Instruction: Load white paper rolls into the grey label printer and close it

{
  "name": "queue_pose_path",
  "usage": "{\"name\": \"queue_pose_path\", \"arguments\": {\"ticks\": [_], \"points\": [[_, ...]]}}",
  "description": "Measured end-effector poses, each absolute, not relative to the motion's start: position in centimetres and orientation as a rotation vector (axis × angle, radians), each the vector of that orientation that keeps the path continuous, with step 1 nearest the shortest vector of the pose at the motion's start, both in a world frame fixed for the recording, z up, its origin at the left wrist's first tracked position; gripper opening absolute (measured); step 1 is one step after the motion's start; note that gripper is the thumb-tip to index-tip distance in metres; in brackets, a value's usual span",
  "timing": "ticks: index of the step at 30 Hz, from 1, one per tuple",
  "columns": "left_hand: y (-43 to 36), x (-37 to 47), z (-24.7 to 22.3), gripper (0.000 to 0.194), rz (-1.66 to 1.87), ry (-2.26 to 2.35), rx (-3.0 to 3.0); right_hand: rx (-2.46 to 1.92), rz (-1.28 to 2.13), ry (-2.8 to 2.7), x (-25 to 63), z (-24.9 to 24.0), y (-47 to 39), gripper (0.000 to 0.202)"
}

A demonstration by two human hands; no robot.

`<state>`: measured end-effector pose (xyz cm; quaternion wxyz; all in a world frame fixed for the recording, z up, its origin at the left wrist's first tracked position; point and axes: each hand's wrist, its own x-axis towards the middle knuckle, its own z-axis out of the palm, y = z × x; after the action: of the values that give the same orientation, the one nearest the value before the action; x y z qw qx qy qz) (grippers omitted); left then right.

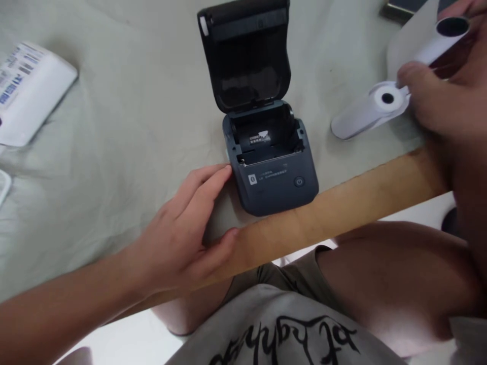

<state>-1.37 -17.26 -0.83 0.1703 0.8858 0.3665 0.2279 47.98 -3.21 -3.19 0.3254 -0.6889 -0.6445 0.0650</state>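
Observation:
A dark portable printer (276, 177) stands near the table's front edge with its black lid (249, 61) tipped up and its paper bay uncovered. My left hand (190, 223) rests beside it, fingertips at the printer's left side, thumb apart, holding nothing. At the upper right, my right hand (445, 96) has its fingers closed around a white paper roll (433, 48) with a dark hollow core. Just below that hand lies a smaller white roll (365, 114) with a small dark hole in its end; my thumb is close to it, and whether they touch is unclear.
A white device with a printed label (45, 91) lies at the far left, a white looped item (3, 185) below it. A dark flat object (397, 11) is at the top right. The wooden table edge (342, 203) runs diagonally in front of my legs.

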Motion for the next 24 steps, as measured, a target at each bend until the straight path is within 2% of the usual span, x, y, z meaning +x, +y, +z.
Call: {"name": "queue_pose_path", "arguments": {"ticks": [6, 11, 16, 18, 21, 22, 24], "points": [[-17.3, -1.6, -1.5, 0.081, 0.704, 1.049, 2.539, -1.804, 0.148, -1.828, 46.3, -2.0, -5.1, 0.078], [-17.0, -1.7, -1.3, 0.08, 0.714, 1.047, 2.566, -1.896, 0.049, -1.866, 46.0, -2.0, -4.7, 0.061], [-16.9, -1.3, -0.6, 0.079, 0.631, 1.068, 2.51, -1.783, 0.002, -1.816, 45.6, -2.7, -4.3, 0.097], [-17.0, -1.2, -0.6, 0.081, 0.644, 1.063, 2.497, -1.798, 0.015, -1.817, 45.6, -2.6, -4.4, 0.094], [-17.0, -1.3, -0.9, 0.086, 0.676, 1.06, 2.498, -1.79, 0.075, -1.845, 45.6, -2.4, -4.3, 0.078], [-17.0, -1.3, -0.9, 0.087, 0.686, 1.05, 2.503, -1.775, 0.085, -1.843, 45.7, -2.4, -4.1, 0.08], [-17.0, -1.3, -0.9, 0.086, 0.669, 1.047, 2.507, -1.744, 0.084, -1.812, 45.8, -2.4, -3.7, 0.098]]}}
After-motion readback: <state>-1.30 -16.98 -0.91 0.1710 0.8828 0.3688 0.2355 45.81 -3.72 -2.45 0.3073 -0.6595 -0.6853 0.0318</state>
